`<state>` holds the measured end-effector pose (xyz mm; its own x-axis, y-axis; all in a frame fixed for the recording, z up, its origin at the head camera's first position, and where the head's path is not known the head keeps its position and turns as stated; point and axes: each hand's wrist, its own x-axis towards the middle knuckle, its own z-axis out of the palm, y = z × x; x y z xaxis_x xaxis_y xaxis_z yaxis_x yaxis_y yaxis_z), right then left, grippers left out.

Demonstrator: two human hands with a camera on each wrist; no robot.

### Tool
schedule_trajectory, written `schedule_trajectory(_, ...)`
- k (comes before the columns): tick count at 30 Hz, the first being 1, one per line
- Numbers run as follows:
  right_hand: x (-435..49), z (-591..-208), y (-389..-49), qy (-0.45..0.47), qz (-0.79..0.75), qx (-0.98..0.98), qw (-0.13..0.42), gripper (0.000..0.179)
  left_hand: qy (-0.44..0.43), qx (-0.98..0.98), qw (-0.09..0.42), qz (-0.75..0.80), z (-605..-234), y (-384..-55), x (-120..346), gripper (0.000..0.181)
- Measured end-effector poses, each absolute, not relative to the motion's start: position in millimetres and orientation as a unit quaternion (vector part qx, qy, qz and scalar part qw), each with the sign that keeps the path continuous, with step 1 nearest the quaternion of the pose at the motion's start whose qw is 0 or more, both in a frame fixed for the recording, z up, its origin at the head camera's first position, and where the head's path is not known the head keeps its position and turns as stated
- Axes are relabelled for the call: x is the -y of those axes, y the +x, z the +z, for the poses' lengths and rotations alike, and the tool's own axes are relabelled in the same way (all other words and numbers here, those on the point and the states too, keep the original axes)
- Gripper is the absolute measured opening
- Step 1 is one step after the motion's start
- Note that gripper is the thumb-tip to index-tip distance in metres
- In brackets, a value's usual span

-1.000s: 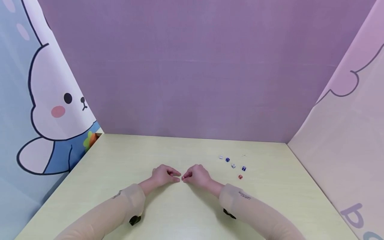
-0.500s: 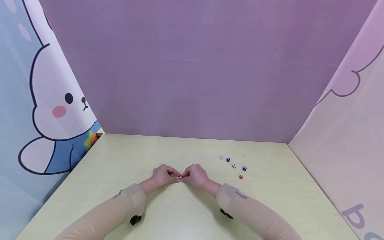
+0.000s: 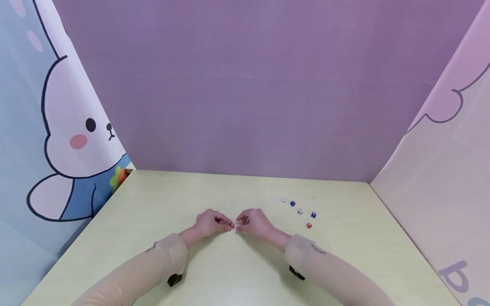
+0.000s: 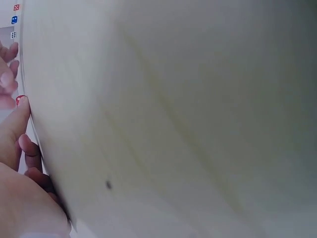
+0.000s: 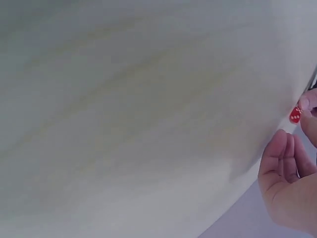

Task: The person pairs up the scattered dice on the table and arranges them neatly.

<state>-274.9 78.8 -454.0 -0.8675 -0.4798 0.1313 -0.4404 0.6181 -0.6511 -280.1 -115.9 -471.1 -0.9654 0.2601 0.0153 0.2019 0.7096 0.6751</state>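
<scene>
Red, cube-shaped and so without any long axis to line up: held die [image 3: 232, 225], pinched between thumb and fingertip of the left hand [image 3: 208, 223], at about three o'clock from there and at nine o'clock from the right hand [image 3: 256, 223]. Nearest to the left, being in its grip; just beside the right, across a narrow gap, with no contact to be seen. Right thumb and fingers loosely curved, parted toward nine o'clock, holding nothing. Cannot tell about contact between held die and desk [image 3: 229, 272]. Counting by colour, from the held die: red twice, with a loose red die [image 3: 309, 225] at three o'clock; blue twice, near blue die [image 3: 314, 215] just shy of three, far blue die [image 3: 292, 203] between two and three; white twice, near white die [image 3: 300, 211] and far white die [image 3: 284, 200], likewise between two and three. Six dice altogether.
</scene>
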Motion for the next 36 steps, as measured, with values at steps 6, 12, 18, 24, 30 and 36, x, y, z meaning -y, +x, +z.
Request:
schedule_trajectory(6, -102.0, -440.2, -264.5, -0.274, -0.347, -0.896, 0.033, 0.024, 0.126, -0.922, 0.047, 0.363, -470.6, -280.2, 117.0, 0.010)
schedule_trajectory(12, -135.1, -425.6, -260.1, -0.283, -0.325, -0.902, 0.017, 0.025, 0.123, -0.921, 0.053, 0.367, -469.6, -280.1, 115.5, 0.011)
schedule_trajectory(18, -172.7, -406.0, -255.0, -0.275, -0.315, -0.909, 0.002, 0.022, 0.120, -0.920, 0.057, 0.369, -470.3, -280.9, 115.0, 0.013)
schedule_trajectory(24, -215.7, -395.4, -255.0, -0.249, -0.321, -0.913, -0.022, 0.023, 0.108, -0.922, 0.059, 0.367, -470.9, -282.5, 113.2, 0.014)
schedule_trajectory(30, -254.6, -401.3, -256.6, -0.213, -0.315, -0.924, -0.038, 0.022, 0.109, -0.923, 0.056, 0.366, -472.6, -283.6, 112.1, 0.013)
schedule_trajectory(36, -280.8, -422.4, -260.3, -0.210, -0.295, -0.931, -0.041, 0.023, 0.113, -0.922, 0.049, 0.366, -472.9, -283.4, 112.1, 0.013)
